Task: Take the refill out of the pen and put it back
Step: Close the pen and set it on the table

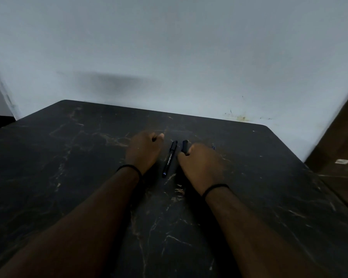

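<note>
- Both forearms reach out over the dark marbled table (68, 177), a thin black band on each wrist.
- Left hand (143, 150) is curled into a loose fist with its back to the camera, resting on the tabletop just left of the pen; whether it has anything inside, I cannot tell.
- Right hand (201, 167) is curled too, fingers folded under, and a dark blue piece (184, 145) sticks out past its knuckles (cap or barrel, too dim to say), so it looks gripped.
- The black pen (170, 159) lies flat on the table between the two hands, touching neither, its blue-glinting end toward the camera.
- A pale wall (169, 47) stands right behind the table's far edge.
</note>
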Motion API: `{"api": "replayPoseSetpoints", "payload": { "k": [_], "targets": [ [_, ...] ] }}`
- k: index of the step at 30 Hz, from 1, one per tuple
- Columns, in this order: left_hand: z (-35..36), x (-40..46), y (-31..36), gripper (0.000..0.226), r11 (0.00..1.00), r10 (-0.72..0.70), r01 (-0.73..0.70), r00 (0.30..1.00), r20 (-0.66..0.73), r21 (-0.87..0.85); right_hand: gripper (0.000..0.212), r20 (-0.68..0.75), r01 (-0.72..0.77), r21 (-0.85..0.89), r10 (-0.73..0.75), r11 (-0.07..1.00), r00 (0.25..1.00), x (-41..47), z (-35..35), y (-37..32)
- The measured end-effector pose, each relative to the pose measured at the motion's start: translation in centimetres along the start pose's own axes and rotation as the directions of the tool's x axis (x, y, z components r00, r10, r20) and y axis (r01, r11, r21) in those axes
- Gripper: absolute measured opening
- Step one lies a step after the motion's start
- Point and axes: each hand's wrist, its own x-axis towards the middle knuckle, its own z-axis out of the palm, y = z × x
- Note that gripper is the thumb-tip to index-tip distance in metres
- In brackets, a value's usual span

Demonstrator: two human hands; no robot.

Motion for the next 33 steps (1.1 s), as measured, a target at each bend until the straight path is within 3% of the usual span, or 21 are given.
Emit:
{"api": "replayPoseSetpoints", "payload": {
  "k": [5, 24, 33],
  "targets": [
    [0.0, -0.2, 0.3, 0.048, 0.999, 0.016, -0.018, 0.999, 0.043, 0.045, 0.027, 0.012, 0.029, -0.074, -0.028, 0.997, 1.0, 0.4, 0.7, -0.9],
    [0.7, -0.1, 0.1, 0.048, 0.991, 0.032, -0.038, 0.998, 0.054, 0.128, 0.033, -0.03, 0.059, -0.099, -0.063, 0.993, 0.998, 0.7, 1.5, -1.0],
    [1.0, 0.1, -0.2, 0.046, 0.987, 0.024, -0.032, 0.999, 0.048, 0.16, 0.026, -0.029, 0.038, -0.114, -0.041, 0.993, 0.999, 1.1, 1.8, -1.2]
  ]
}}
